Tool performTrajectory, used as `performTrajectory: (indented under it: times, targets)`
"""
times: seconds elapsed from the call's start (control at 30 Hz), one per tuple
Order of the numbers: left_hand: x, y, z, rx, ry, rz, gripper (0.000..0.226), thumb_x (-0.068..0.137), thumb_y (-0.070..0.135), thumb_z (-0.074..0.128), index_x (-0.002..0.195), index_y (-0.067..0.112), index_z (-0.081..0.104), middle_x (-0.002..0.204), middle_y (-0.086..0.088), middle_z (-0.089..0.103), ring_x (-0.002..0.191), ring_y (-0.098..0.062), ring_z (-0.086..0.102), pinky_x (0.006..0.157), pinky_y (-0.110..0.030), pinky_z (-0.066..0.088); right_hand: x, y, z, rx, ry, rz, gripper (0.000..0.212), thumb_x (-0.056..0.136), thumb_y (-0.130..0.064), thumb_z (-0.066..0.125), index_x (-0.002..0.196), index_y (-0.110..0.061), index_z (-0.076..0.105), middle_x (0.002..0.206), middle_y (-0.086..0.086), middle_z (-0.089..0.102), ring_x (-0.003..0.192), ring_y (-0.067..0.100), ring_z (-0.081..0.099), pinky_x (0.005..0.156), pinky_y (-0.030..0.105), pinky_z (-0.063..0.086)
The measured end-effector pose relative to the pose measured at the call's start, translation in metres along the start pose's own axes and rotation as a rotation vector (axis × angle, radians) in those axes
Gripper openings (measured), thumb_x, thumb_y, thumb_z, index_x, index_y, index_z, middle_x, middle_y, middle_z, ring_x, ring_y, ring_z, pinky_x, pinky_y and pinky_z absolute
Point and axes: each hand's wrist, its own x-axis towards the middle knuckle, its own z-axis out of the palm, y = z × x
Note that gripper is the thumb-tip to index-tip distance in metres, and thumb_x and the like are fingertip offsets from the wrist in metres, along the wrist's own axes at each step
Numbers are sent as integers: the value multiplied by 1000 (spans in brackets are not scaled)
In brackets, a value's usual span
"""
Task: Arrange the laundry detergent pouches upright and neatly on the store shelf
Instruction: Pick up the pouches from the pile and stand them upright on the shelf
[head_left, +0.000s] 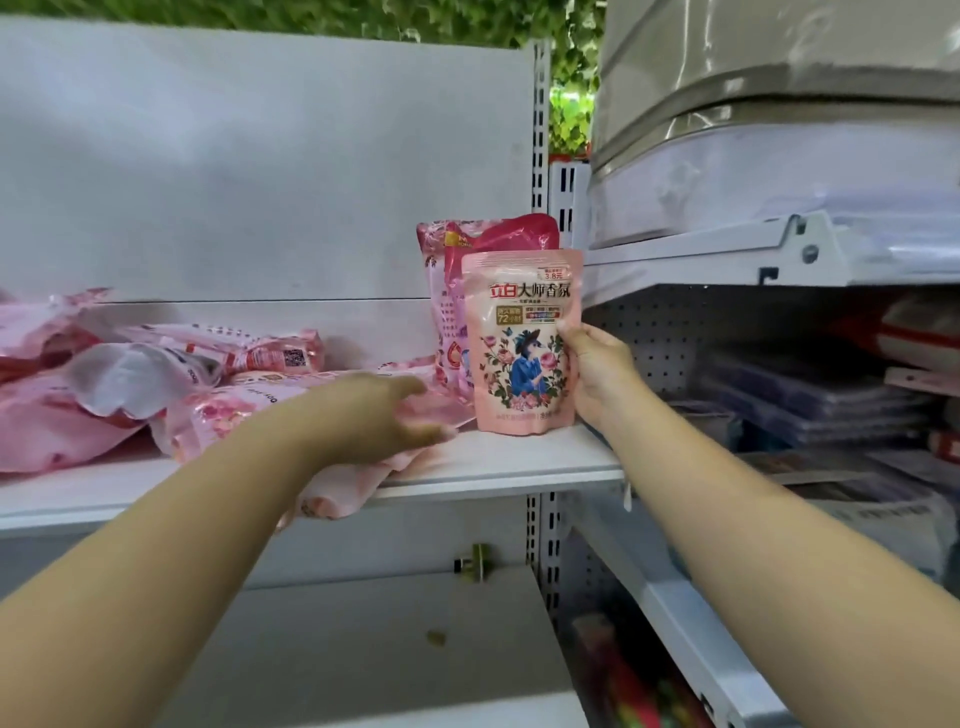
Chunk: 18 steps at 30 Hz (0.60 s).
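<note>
A pink detergent pouch (519, 338) with a floral figure print stands upright at the right end of the white shelf (519, 465). My right hand (597, 374) grips its right edge. Behind it stand two more pink pouches (457, 270), upright against the back panel. My left hand (395, 415) reaches over a flat-lying pink pouch (343, 493) that overhangs the shelf's front edge, fingers relaxed and touching it. Several more pink pouches (156, 384) lie in a jumbled heap on the left half of the shelf.
A white back panel (260, 166) closes the shelf behind. A slotted upright post (540, 130) bounds it on the right. The neighbouring bay holds wrapped bedding (779, 156) above and flat packs (815, 395) below. A lower white shelf (363, 649) sits beneath.
</note>
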Motion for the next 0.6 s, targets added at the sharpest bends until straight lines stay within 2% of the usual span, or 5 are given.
performTrajectory:
  times: [0.07,0.17,0.23,0.47,0.6]
  targets:
    - [-1,-3,7,-117,-61,-23,59,85,58,46,134,28,44,140,5,46,123,-17,46,100,-29,33,2,0,-3,-21,-73,24,9,92,-15,54,94,-10,61,88,7,69,86,22,65,79,37,52]
    - [-1,-6,11,-190,-10,-27,47,87,52,50,129,31,49,135,9,50,120,-13,47,95,-25,33,3,3,-10,-248,-287,68,35,84,-15,63,118,-12,54,109,8,67,103,26,62,90,46,48]
    - [1,-8,13,-206,18,-39,43,88,48,51,127,31,51,133,10,52,119,-13,49,93,-24,34,3,6,-13,-340,-370,87,44,80,-5,66,122,-10,51,114,10,66,105,27,62,91,48,48]
    - [-3,-7,21,-200,158,-73,38,88,44,52,123,30,55,127,7,58,114,-15,53,92,-26,40,18,16,-16,-324,-261,-13,30,80,2,64,98,-16,50,105,7,65,102,25,63,94,48,48]
    - [-6,-5,23,-146,197,-93,37,88,47,49,121,31,56,124,5,60,111,-18,54,90,-29,43,23,21,-18,-310,-197,-56,31,79,4,64,100,-14,50,105,7,64,101,26,63,90,46,51]
